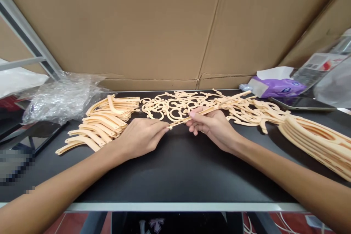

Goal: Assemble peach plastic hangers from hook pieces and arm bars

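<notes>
Between my hands, above the black table, is a long narrow cream plastic strip point(231, 100) with slots along it. It slants up to the right. My right hand point(212, 126) pinches the strip near its middle between thumb and fingers. At the strip's lower left end my left hand point(145, 133) is closed, its fingertips on that end and on a small cream piece point(170, 127) whose kind I cannot make out. Behind my hands lies a loose heap of curved, hook-shaped cream pieces point(175, 106). Left of my left hand are stacked curved cream strips with holes point(100, 126).
A stack of large cream frames point(315, 139) lies at the right. Behind it are a purple tissue pack point(285, 87) and a flat dark tablet-like device point(304, 104). Clear plastic wrap point(63, 95) and a dark phone-like device point(35, 142) are at the left. Cardboard point(137, 25) walls the back.
</notes>
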Demonstrator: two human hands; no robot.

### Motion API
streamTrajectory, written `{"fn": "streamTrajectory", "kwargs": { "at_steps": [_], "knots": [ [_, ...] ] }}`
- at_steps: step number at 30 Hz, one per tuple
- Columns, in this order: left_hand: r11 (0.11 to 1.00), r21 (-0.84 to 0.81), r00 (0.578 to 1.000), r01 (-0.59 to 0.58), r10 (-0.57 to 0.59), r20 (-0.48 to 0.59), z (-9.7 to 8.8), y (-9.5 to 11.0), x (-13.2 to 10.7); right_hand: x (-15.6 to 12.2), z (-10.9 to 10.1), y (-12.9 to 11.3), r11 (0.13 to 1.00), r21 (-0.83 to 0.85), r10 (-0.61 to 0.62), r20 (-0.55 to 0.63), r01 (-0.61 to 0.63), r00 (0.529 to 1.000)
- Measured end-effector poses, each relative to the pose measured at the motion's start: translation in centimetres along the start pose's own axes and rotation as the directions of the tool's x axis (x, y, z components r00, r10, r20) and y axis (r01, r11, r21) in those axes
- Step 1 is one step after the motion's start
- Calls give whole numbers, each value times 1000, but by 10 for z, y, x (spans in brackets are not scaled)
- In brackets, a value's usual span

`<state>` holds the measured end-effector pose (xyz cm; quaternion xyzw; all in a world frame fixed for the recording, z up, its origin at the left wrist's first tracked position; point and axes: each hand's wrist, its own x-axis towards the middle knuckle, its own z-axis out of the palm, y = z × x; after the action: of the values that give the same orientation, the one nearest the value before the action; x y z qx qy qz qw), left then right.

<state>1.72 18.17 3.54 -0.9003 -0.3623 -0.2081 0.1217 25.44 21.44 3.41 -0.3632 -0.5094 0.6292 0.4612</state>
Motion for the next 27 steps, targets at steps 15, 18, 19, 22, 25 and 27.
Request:
{"fn": "streamTrajectory", "kwargs": {
  "at_steps": [15, 18, 19, 22, 25, 27],
  "knots": [
    [997, -28, 994, -76, 74, -78, -3, -2, 0, -4, 1, 1, 985, -110, -131, 44, 135, 990],
    [995, -24, 993, -97, 95, -76, -5, -2, 1, -4, 1, 1, 985, -116, -126, 50, 131, 991],
    [995, -26, 993, -100, 97, -73, -5, -2, 1, -4, 1, 1, 985, -115, -123, 50, 128, 991],
    [996, -24, 995, -85, 83, -60, -5, -2, 0, -3, 0, 1, 986, -106, -121, 48, 126, 991],
    [997, -19, 996, -70, 69, -52, -4, -4, 0, -3, -2, 0, 986, -94, -130, 55, 135, 990],
    [997, -28, 995, -77, 75, -58, -3, -5, 0, -2, -3, 0, 985, -94, -140, 61, 145, 988]
  ]
}}
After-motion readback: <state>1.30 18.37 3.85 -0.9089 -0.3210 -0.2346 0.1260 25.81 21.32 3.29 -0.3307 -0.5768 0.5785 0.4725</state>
